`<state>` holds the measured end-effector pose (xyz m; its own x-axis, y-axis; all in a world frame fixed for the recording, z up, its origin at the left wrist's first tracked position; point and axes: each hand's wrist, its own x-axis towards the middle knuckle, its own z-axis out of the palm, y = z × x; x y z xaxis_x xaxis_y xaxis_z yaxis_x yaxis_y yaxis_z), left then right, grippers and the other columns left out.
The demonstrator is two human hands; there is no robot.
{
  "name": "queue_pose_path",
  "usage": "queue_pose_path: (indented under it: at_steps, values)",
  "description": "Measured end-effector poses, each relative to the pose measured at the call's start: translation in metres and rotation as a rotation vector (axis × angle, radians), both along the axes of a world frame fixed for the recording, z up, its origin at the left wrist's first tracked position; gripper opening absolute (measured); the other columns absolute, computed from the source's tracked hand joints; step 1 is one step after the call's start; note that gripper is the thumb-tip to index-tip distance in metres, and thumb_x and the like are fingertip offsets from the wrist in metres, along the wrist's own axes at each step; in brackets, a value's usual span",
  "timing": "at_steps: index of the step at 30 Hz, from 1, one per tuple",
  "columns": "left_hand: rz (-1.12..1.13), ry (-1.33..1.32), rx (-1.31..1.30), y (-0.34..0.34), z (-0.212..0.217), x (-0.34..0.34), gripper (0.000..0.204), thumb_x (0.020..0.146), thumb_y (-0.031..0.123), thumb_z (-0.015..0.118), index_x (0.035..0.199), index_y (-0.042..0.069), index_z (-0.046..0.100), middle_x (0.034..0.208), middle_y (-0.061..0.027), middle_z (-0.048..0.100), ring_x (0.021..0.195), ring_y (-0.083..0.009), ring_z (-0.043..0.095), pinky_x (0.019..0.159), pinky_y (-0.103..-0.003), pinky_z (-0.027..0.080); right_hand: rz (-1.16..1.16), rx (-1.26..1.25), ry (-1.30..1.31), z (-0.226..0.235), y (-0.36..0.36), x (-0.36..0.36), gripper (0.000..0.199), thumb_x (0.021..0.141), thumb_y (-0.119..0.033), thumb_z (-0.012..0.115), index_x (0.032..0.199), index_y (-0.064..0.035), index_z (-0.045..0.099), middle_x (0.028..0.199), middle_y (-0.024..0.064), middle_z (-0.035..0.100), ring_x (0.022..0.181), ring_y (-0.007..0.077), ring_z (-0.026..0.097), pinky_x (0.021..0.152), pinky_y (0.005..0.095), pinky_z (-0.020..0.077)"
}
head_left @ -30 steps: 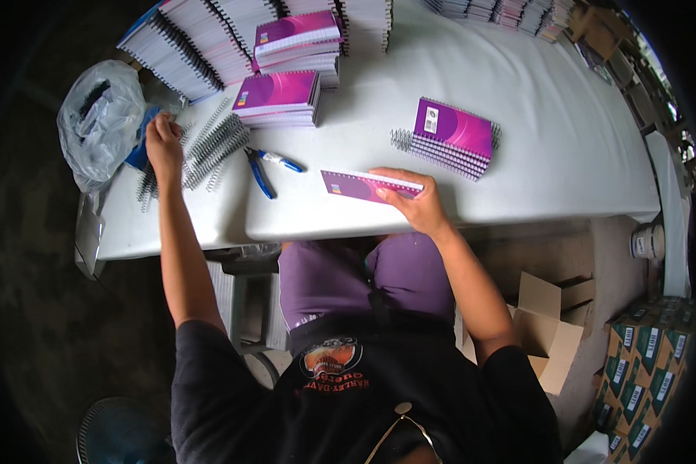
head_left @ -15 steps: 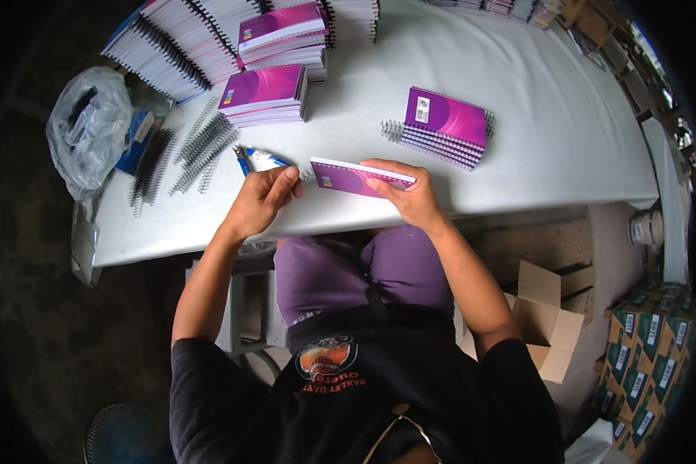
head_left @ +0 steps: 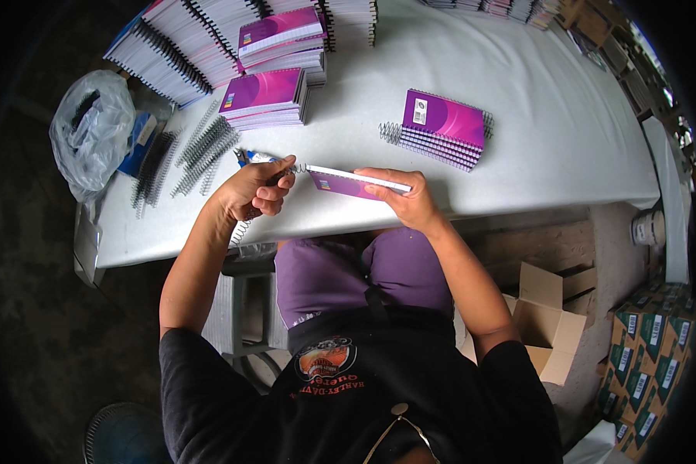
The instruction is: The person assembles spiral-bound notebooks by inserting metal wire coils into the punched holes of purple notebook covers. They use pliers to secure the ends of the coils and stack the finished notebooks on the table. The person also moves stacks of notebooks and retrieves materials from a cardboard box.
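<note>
Closed fingers of my left hand (head_left: 257, 189) grip a dark spiral coil (head_left: 240, 232). One end of it hangs below the palm, and the other comes out by the thumb at the notebook's left corner. Whether that end sits in a hole is too small to tell. My right hand (head_left: 404, 199) pinches the right end of a small purple notebook (head_left: 346, 185), tilted with its white page edge upward. Partly hidden behind my left hand, blue-handled pliers (head_left: 257, 157) lie on the table.
Loose spiral coils (head_left: 206, 155) lie left, beside a clear plastic bag (head_left: 93, 135). Purple unbound notebooks (head_left: 263, 93) are stacked behind my hands, near large spiral-bound books (head_left: 166, 58). Coil-bound purple notebooks (head_left: 445, 127) form a pile at right. An open cardboard box (head_left: 540, 325) stands below the table.
My left hand has turned and lifted slightly, and the coil now shows hanging below it. The notebook has tilted so its page edge faces up more.
</note>
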<state>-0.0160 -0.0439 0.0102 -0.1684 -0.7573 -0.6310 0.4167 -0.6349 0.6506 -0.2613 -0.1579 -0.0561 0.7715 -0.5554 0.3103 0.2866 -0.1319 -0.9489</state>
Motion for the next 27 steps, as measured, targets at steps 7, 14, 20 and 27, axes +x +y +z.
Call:
queue_pose_path:
  at_steps: [7,14,20,27]
  values:
    - [-0.069,-1.191,-0.759,0.001,0.015,-0.026,0.020,0.081,0.021,0.067,0.094,0.007,0.060,0.079,-0.0016,0.057,0.076,-0.0126,0.053,0.063,-0.024,0.039,0.023,0.021,0.014,0.001,-0.002,-0.003,0.025,0.084,-0.001,0.059,0.109,-0.0040,0.063,0.101,0.0056,0.066,0.087,0.0092,0.060,0.081,0.0234,0.0496]
    - [-0.291,-2.048,-0.845,0.006,0.022,-0.043,0.060,0.075,0.038,0.067,0.123,0.008,0.048,0.124,-0.0148,0.048,0.114,-0.0326,0.043,0.099,-0.047,0.024,-0.131,-0.244,0.053,-0.009,0.010,-0.001,0.028,0.081,-0.001,0.062,0.108,-0.0033,0.062,0.092,0.0127,0.067,0.077,0.0170,0.066,0.068,0.0260,0.0510]
    - [-0.489,-2.426,-1.061,0.049,-0.078,-0.066,0.097,0.074,0.076,0.036,0.132,-0.001,0.038,0.143,-0.0263,0.021,0.133,-0.0436,0.012,0.101,-0.062,-0.003,-0.261,-0.358,-0.063,-0.007,0.030,0.006,0.030,0.078,0.004,0.062,0.108,-0.0030,0.062,0.090,0.0139,0.066,0.077,0.0241,0.066,0.066,0.0292,0.0512]
    - [-0.168,-2.275,-1.069,0.048,-0.106,-0.063,0.109,0.075,0.077,0.027,0.137,-0.011,0.011,0.143,-0.0318,0.008,0.134,-0.0458,-0.005,0.099,-0.060,-0.017,-0.290,-0.265,-0.061,-0.012,0.047,0.010,0.027,0.080,0.001,0.061,0.106,-0.0023,0.061,0.090,0.0146,0.066,0.077,0.0252,0.066,0.066,0.0305,0.0513]
